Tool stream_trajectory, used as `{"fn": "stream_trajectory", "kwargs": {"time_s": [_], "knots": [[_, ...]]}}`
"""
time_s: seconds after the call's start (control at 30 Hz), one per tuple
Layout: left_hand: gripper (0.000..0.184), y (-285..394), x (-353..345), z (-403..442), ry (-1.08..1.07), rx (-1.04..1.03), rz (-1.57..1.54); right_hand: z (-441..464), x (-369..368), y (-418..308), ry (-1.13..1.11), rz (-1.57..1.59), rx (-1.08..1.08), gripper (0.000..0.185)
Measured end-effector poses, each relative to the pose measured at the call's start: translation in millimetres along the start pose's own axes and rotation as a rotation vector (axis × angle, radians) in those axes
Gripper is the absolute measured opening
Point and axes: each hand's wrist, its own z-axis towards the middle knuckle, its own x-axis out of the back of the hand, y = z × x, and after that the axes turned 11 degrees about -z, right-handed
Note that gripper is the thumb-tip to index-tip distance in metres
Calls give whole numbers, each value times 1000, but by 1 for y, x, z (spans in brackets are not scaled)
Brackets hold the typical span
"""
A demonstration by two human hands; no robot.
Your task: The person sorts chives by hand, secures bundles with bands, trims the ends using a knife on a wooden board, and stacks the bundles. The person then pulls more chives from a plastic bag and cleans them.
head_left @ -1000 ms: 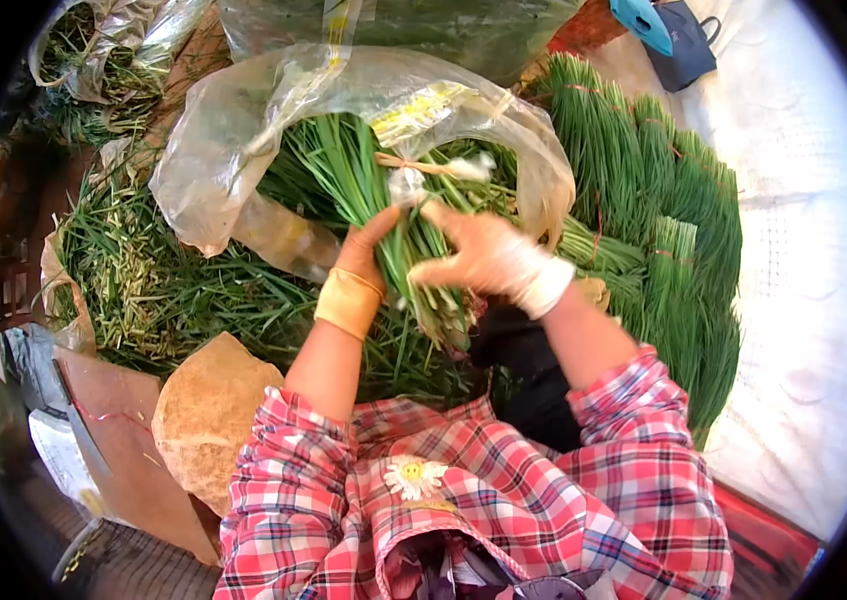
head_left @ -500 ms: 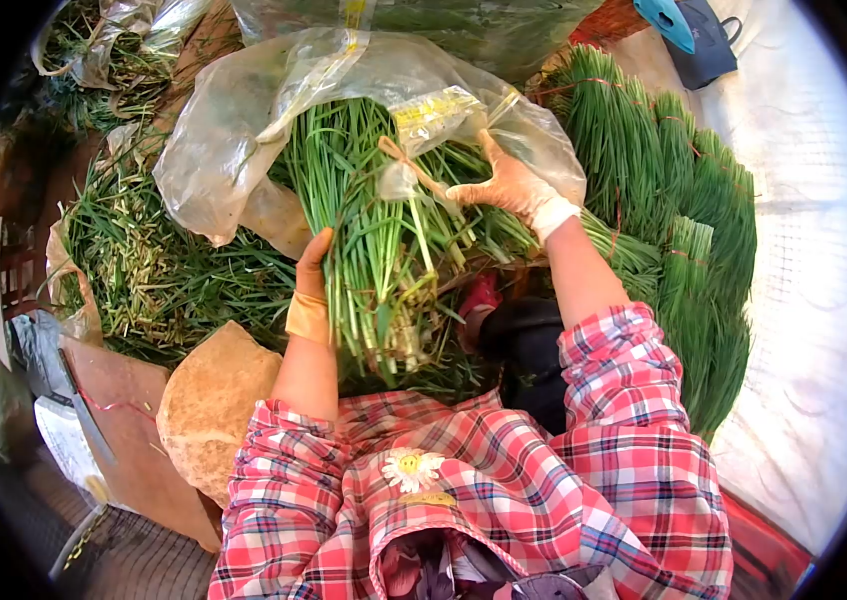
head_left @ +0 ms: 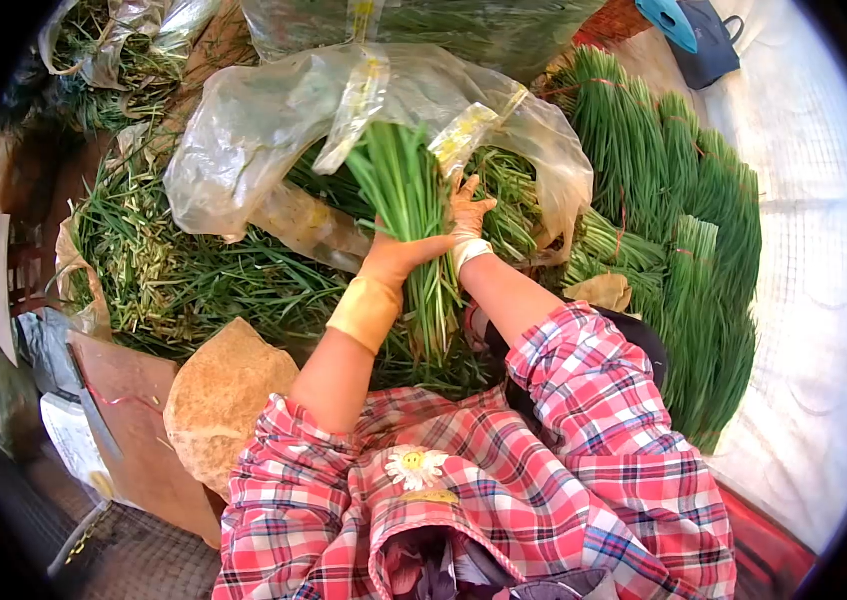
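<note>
My left hand, in a tan glove, is wrapped around a bunch of green garlic chives, its thumb lying across the stems. The leafy tops point away from me and the stems hang toward my lap. My right hand, also gloved, is against the right side of the bunch with its fingers apart. Beyond both hands, a clear plastic bag with yellow-printed tape gapes open over more loose greens.
Tied bunches of chives are stacked along the right by a white sheet. Loose trimmings lie at left, behind a brown board and a tan rounded piece. A dark bag stands at back right.
My left hand has moved right and closed round a narrower bunch, now lifted off the larger heap. My right hand has come left and down from the bag's edge to the bunch.
</note>
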Motion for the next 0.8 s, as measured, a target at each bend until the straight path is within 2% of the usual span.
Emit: {"fn": "stream_trajectory", "kwargs": {"time_s": [0.03,0.1,0.13,0.17,0.23,0.27,0.3,0.33,0.4,0.47,0.53,0.6,0.67,0.73,0.77,0.8], "knots": [[47,-1,1,6,3,41,37,14,-31,-10,46,-251,-96,63],[46,2,3,10,2,70,78,1,-3,-2,-1,-236,-83,65],[44,4,5,10,77,152,58,-6,10,3,-25,-227,-77,66],[41,6,8,9,152,237,40,-10,17,5,-33,-172,-31,68],[38,19,8,-3,94,298,-57,-17,29,21,-7,-102,32,69],[36,30,3,-14,37,359,-162,-18,34,35,97,209,-21,64],[37,52,-10,-37,-68,339,-144,-17,36,49,104,244,-38,63],[42,62,-18,-59,-60,314,-207,-15,34,63,107,282,-55,63],[50,81,-10,-91,-20,383,-181,7,12,79,133,281,-90,49],[63,103,-11,-125,-13,387,-273,23,6,81,113,290,-132,40],[73,121,0,-155,-31,333,-324,38,6,87,131,301,-145,38],[76,127,6,-176,8,290,-349,53,8,93,47,290,-171,38],[77,126,14,-196,47,335,-360,59,8,97,35,260,-197,35],[79,133,10,-216,124,188,-357,72,-14,106,120,324,-233,32],[83,143,9,-226,77,165,-501,65,-15,109,100,346,-239,31],[83,149,16,-238,78,134,-496,63,-21,114,91,335,-232,32]]}}
